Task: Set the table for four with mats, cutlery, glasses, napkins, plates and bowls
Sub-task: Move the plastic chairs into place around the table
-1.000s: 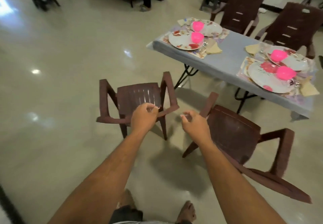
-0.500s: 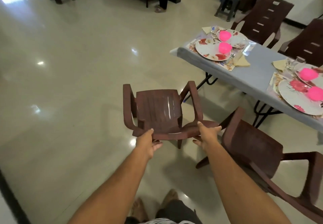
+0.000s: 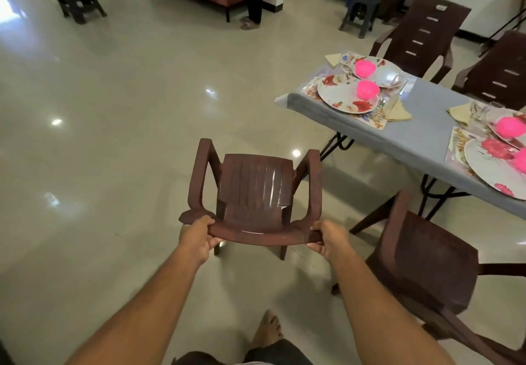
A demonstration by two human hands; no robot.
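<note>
My left hand [image 3: 196, 241] and right hand [image 3: 327, 239] each curl around the top rail of a brown plastic chair [image 3: 254, 194] on the floor, near the corner of the grey worktop [image 3: 421, 125], where floral plates [image 3: 343, 97] carry pink bowls [image 3: 367, 89] beside folded napkins [image 3: 400, 113].

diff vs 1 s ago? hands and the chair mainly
Both hands went from hovering loosely curled above the chair's backrest to gripping it: the left hand now holds the left end of the top rail of the brown chair, the right hand the right end. The chair does not look clearly moved; the camera has shifted. The table settings, with plates and pink bowls, are unchanged.
</note>
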